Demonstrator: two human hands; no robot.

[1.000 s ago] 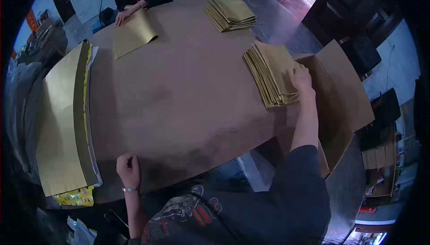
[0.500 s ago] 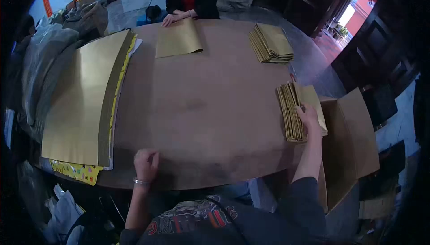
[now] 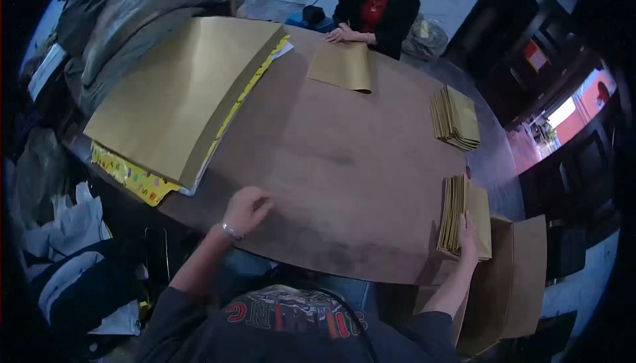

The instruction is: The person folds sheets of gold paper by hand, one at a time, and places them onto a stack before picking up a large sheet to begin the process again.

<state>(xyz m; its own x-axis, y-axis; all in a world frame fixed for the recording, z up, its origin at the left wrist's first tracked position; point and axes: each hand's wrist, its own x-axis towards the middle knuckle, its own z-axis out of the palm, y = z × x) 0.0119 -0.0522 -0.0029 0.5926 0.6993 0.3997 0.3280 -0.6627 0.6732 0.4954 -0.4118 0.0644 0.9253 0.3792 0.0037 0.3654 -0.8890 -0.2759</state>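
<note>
- Brown board covers a large round table (image 3: 331,157), which fills the middle of the view, with a dim, cluttered room around it.
- A stack of folded gold sheets (image 3: 458,212) lies at the table's 4 o'clock edge, just beside the rim.
- The right hand (image 3: 468,232) is laid on the near end of that stack, with the fingers stretched flat over the top sheet and not closed round it.
- An open cardboard box (image 3: 513,283) is seen just beyond the table edge at 5 o'clock, below the stack and beside the right forearm.
- The left hand (image 3: 246,209) rests on the board at 7 o'clock, well apart from the stack. The fingers are curled loosely inward and nothing is seen in them. A bracelet (image 3: 230,232) is worn on the wrist.
- A second stack of folded gold sheets (image 3: 456,119) is placed at 2 o'clock, apart from the first.
- A single folded gold sheet (image 3: 343,66) lies at 12 o'clock, touched at its far edge by a co-worker's hands (image 3: 346,34).
- A pile of large flat gold sheets (image 3: 175,94) occupies the 10 o'clock side, with a yellow patterned sheet (image 3: 129,176) showing under its near edge.
- Grey bundled bags (image 3: 132,11) are heaped beyond the pile at 11 o'clock.
</note>
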